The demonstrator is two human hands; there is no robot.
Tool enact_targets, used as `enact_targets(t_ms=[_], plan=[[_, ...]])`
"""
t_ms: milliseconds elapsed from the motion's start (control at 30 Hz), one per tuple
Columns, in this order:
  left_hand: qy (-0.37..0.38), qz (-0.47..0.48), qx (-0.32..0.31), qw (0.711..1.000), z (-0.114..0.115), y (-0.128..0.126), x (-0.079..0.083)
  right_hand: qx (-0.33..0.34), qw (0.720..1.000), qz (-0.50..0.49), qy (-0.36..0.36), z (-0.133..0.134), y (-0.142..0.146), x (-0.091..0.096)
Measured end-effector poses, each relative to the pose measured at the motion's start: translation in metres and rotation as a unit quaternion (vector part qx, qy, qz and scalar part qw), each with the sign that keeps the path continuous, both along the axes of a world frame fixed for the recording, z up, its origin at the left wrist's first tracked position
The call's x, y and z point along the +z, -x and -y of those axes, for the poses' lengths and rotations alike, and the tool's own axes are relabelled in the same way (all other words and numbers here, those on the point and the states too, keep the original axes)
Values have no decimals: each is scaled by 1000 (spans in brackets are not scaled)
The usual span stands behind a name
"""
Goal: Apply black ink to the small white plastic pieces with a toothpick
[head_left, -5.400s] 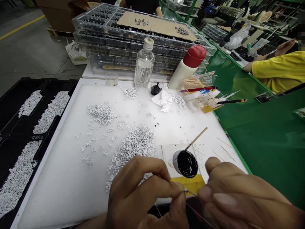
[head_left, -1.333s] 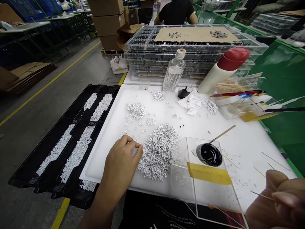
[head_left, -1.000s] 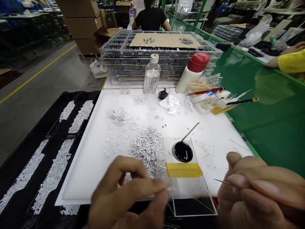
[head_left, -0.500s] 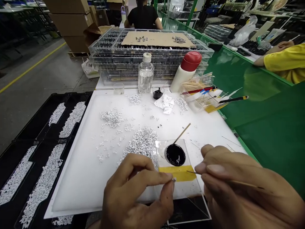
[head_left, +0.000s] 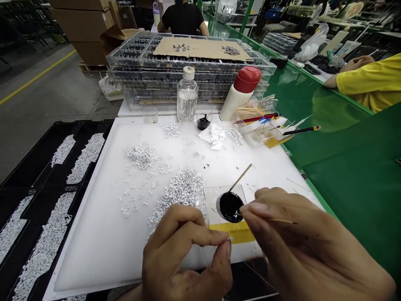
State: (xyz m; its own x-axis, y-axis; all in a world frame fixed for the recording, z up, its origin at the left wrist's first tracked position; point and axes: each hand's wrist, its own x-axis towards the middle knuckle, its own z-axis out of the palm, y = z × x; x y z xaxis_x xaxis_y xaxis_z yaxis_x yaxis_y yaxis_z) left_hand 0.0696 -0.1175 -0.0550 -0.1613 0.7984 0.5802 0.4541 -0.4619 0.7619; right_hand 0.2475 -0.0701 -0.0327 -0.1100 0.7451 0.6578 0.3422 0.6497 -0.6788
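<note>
Between thumb and forefinger my left hand (head_left: 188,255) pinches a tiny white part (head_left: 231,239), mostly hidden by the fingertips. My right hand (head_left: 300,234) is closed round a thin wooden stick (head_left: 278,220), whose tip reaches the near edge of a round pot of black paint (head_left: 230,205). A second wooden stick (head_left: 241,176) leans out of that pot. The pot stands on a clear plastic plate (head_left: 213,193) with a strip of yellow tape (head_left: 241,234) across it. Left of the plate lies a large heap of small white parts (head_left: 181,188).
Behind stand a clear bottle (head_left: 187,98), a red-capped white flask (head_left: 241,92), a small black-filled cup (head_left: 203,121), crumpled tissue (head_left: 214,136) and a box of sticks (head_left: 257,125). Black trays (head_left: 28,167) of white parts sit at left. A co-worker's yellow sleeve (head_left: 372,81) shows at right.
My right hand has moved left and slightly up, bringing the stick's tip from above the yellow tape to the paint pot. My left hand keeps its pinch. The whole view has shifted slightly.
</note>
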Motion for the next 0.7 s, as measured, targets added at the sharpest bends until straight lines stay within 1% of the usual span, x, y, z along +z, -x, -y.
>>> enact_targets(t_ms=[100,167,233,367,467,700], plan=[[-8,7,10,1000,-2,-3,-3,5,1000,24,14,-3,-3,4],[-8,8,8,1000,-3,-3,-4,21,999,50,-4,-6,-5,4],[-4,6,0,1000,-3,-3,-4,18,998,61,-15,-7,-6,4],[-3,2,-14,1000,-2,0,-3,-19,1000,11,20,-1,-6,1],[1,7,-11,1000,-2,1,-2,-20,999,-26,26,4,-7,-2],[11,6,-17,1000,-2,0,-3,-17,999,-20,28,2,-7,-4]])
